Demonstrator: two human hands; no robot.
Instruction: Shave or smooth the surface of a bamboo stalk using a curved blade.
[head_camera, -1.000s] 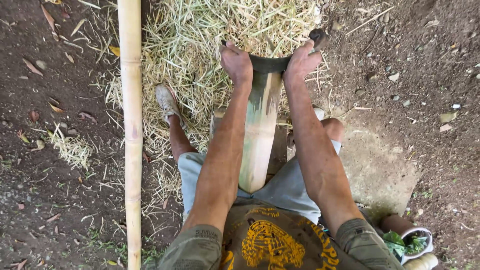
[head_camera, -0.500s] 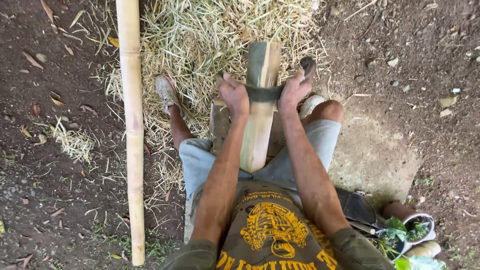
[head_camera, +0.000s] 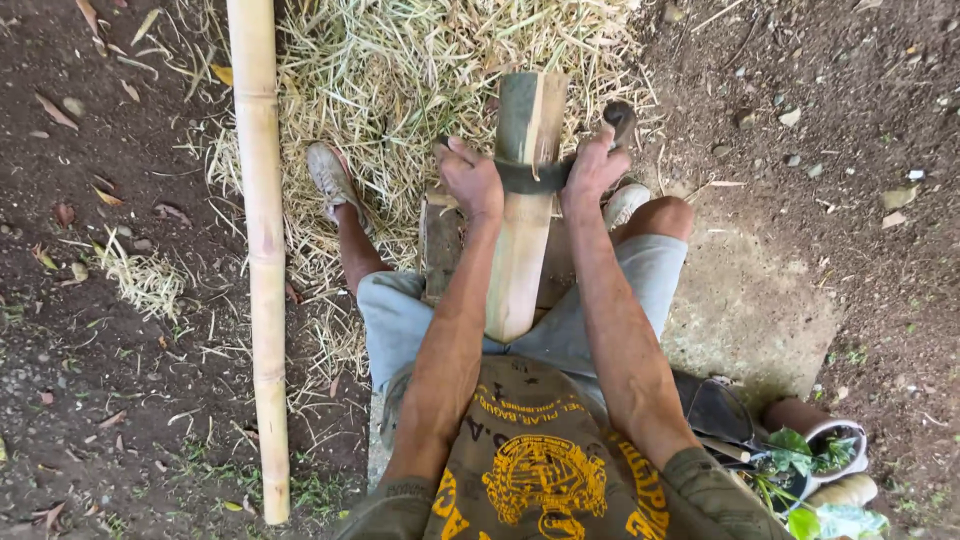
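Bamboo is the material worked: a short split bamboo section (head_camera: 522, 215) is propped between the knees of the seated person, its far end raised over the shavings. A curved drawknife blade (head_camera: 530, 177) is laid across it, each end gripped by closed fingers of the left hand (head_camera: 470, 180) and the right hand (head_camera: 592, 170). The near length appears pale and already scraped; the far end remains green. Beyond, a heap of straw-like shavings (head_camera: 400, 70) covers the ground, and a long bamboo pole (head_camera: 262, 250) lies well apart on the left.

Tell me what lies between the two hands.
In the head view, the bamboo piece runs between left hand and right hand, with the dark blade across it.
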